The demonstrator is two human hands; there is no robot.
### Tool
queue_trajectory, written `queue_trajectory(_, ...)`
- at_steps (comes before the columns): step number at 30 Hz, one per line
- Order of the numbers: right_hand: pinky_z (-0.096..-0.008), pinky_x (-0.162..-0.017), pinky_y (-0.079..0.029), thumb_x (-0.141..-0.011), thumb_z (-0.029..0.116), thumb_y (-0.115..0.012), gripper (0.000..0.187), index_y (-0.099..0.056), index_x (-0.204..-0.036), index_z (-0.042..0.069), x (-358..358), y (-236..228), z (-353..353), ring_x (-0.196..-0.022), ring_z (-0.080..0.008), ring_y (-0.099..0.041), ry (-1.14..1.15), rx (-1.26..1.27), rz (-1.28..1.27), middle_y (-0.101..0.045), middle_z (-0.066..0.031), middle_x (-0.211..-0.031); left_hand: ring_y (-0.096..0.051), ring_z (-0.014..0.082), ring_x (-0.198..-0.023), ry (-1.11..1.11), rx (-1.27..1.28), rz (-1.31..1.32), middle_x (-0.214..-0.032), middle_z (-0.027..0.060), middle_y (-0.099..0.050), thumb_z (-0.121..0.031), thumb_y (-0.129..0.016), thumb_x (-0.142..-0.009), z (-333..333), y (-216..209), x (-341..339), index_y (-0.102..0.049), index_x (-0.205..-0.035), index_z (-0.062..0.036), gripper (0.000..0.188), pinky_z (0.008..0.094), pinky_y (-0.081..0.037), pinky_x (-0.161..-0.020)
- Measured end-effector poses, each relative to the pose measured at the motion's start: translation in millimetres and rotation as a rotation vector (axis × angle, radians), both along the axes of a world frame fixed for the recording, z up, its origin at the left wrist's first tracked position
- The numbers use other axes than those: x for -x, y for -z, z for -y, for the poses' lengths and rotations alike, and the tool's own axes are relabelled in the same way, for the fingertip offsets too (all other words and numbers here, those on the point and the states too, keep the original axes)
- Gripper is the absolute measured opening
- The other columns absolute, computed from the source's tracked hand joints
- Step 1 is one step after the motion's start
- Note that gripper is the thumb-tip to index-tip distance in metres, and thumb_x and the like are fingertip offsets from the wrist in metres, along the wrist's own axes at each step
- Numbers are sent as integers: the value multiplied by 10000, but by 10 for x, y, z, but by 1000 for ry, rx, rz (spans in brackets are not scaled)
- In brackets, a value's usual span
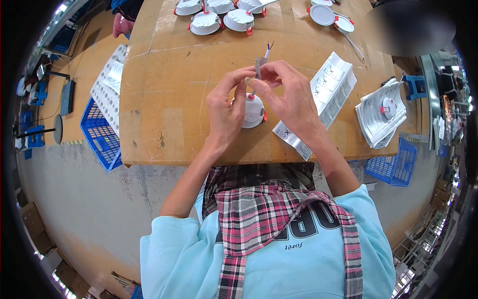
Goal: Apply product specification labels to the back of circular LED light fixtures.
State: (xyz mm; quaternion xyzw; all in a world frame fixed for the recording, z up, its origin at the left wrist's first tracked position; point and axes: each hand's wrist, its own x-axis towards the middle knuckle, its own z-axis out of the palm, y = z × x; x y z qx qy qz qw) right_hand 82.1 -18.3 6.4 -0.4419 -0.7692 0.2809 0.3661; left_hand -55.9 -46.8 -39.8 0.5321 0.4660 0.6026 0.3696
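A white round downlight (253, 112) lies on the table in front of me, with a red cable grommet on top and a metal spring clip at its side. Its cable rises between my hands and ends in a white sheath (267, 53) with thin bare-tipped wires. My left hand (228, 107) is closed, its fingertips pinching at the cable just above the downlight. Opposite it, my right hand (286, 92) pinches there too. A small grey ribbed strip (258, 67) stands up between the fingertips; its lower part is hidden, and which hand grips it is unclear.
An unfolded printed sheet (331, 84) lies right of my hands. Further right sits a stack of leaflets (376, 122) bearing a small white part. Several downlights (205, 23) stand at the far edge. Blue crates (99, 134) flank the table; a white perforated tray (107, 82) rests left.
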Motion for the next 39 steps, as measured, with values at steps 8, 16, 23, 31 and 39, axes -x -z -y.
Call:
queue_trajectory(8,-290,-669,-512,-841,143,-674,202,-639,-902,-46,-188,-3,-54,-719,-188,-635,71,255,-93,-658,-126,-815,-599,232,-1016,-34,-27,-52,-1171,105,-605,-96,-559,-906,-93,-84,-5,-624,-1078,-43,192,355,-494,-839)
queue_trajectory(16,-246,-683,-489,-866,170,-652,237,-665,-967,-43,-355,51,-224,-721,-103,-584,-88,475,-210,-659,-55,-803,-536,142,-988,304,-35,-218,-1156,47,-522,-230,-596,-918,-569,-49,126,-636,-943,-19,216,311,-431,-853)
queue_trajectory(23,-246,-719,-485,-877,143,-623,223,-661,-972,-54,-459,74,-294,-763,-96,-577,-115,493,-255,-655,-56,-819,-543,89,-885,363,172,14,-1091,27,-556,-264,-606,-903,-634,-92,115,-638,-885,-35,231,292,-416,-838)
queue_trajectory(31,-243,-720,-483,-862,156,-634,235,-662,-970,-50,-458,51,-320,-764,-95,-583,-103,531,-267,-655,-49,-831,-534,72,-875,340,247,33,-1024,9,-573,-250,-595,-904,-680,-53,84,-634,-883,-27,228,260,-409,-817)
queue_trajectory(39,-234,-699,-480,-860,155,-631,216,-668,-935,-44,-440,75,-328,-769,-88,-595,-139,576,-308,-649,-37,-802,-555,107,-914,268,233,63,-1040,30,-592,-221,-599,-908,-670,-6,60,-637,-990,-10,230,265,-425,-827)
